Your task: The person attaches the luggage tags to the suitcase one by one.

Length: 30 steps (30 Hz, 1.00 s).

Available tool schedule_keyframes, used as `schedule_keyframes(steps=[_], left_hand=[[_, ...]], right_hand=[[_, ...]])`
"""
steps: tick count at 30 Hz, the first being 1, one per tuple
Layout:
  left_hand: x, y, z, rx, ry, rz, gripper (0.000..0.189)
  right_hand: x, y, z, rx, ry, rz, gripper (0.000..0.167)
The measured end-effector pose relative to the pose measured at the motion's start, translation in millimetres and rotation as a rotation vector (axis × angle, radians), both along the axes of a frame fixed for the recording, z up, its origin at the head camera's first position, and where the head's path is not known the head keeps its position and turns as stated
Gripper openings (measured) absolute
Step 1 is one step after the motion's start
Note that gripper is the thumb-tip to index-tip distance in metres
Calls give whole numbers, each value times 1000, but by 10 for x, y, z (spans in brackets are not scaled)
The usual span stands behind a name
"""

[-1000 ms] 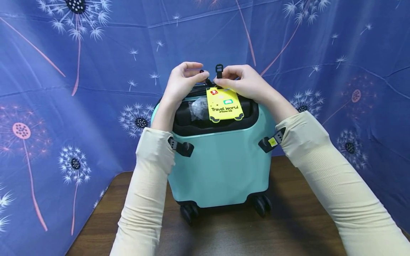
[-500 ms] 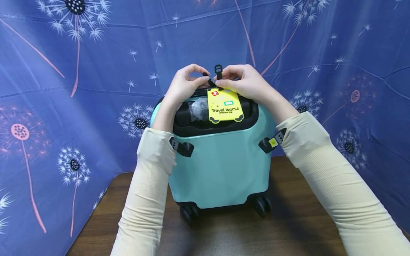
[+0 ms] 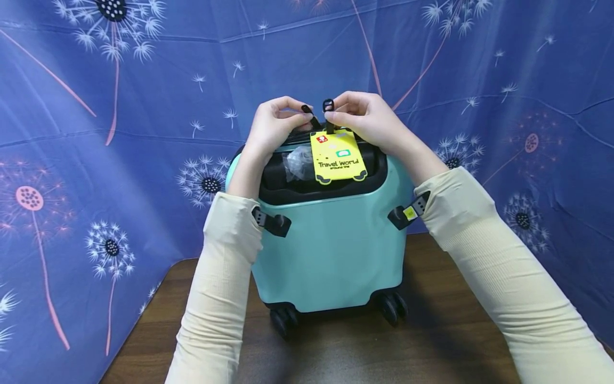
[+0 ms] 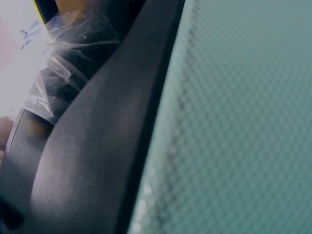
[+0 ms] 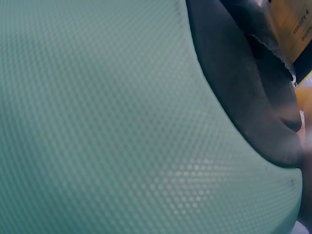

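Observation:
A yellow luggage tag (image 3: pixel 338 156) printed "Travel World" hangs in front of the black handle area of a turquoise suitcase (image 3: pixel 331 250). Its black strap is undone, with two ends standing up above the tag. My right hand (image 3: pixel 366 118) pinches the end with the small buckle (image 3: pixel 328 105) between thumb and forefinger. Just left of it, my left hand (image 3: pixel 274 125) pinches the plain strap end (image 3: pixel 307 109). Both wrist views are mostly filled by the textured suitcase shell (image 4: pixel 234 117); the hands there show only as blurred bits at the edge.
Crumpled clear plastic wrap (image 3: pixel 298 162) covers part of the suitcase handle. The suitcase stands on black wheels (image 3: pixel 392 308) on a brown wooden table (image 3: pixel 336 352). Behind hangs a blue dandelion-print cloth (image 3: pixel 192 53). Black straps with small devices (image 3: pixel 275 224) sit at both wrists.
My right hand's fingertips have shifted up the strap to its buckle, which now tilts over. The tag has swung slightly right. The left hand has barely moved, still holding the other end.

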State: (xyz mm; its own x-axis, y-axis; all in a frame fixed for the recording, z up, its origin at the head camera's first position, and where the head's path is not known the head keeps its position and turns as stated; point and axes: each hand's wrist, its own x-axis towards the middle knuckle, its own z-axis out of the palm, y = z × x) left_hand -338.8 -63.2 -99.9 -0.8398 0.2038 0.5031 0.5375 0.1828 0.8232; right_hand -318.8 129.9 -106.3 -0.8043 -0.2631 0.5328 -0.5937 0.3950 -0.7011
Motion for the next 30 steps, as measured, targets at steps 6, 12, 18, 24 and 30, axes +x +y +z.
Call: schedule_keyframes(steps=[6,12,18,24,30], left_hand=[[11,-9,10,-16,16,-4,22],[27,-20,17,-146,-10,5,33],[27,-15,-4,-169,58,-20,9],[5,-29,-30,-256,172,-12,10],[-8,-10,-33,-329,235,23,6]], right_hand=[[0,3,9,-36,-22,-1,27],[-14,-10,0,-113,-8,30,19],[-8,-7,3,-100,12,3,22],[-14,-17,8,-60,0,-14,24],[-11,-9,9,-49,-21,-27,28]])
